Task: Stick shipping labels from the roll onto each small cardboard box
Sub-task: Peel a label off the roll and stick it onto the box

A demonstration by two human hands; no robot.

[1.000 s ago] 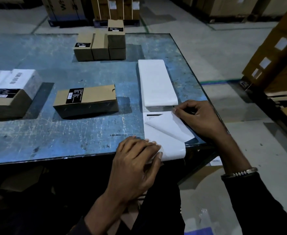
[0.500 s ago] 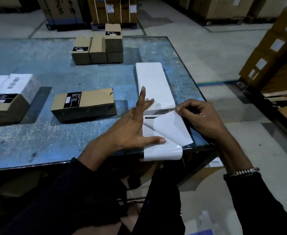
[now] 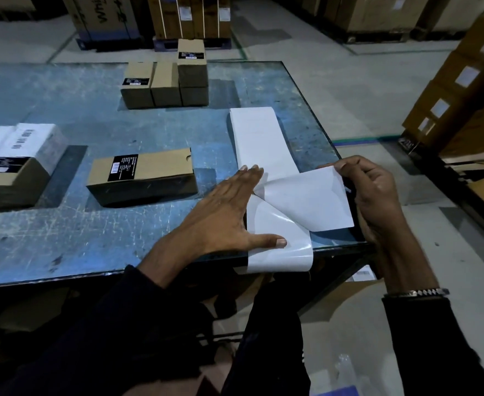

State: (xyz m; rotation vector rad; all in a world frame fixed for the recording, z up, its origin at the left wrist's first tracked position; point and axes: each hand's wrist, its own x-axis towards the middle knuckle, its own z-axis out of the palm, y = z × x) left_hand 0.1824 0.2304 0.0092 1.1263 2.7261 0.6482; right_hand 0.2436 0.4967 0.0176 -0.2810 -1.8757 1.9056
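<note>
Far left: labelled box (image 3: 12, 167) on the blue table (image 3: 92, 238). Next, a brown box (image 3: 142, 175) with a black sticker, unlabelled. Left hand (image 3: 223, 212) flat, fingers straight, pressing the backing strip (image 3: 275, 247) at the table's near edge. Right hand (image 3: 375, 192) pinches the corner of a half-peeled white label (image 3: 306, 201). Label stack (image 3: 259, 138) behind.
</note>
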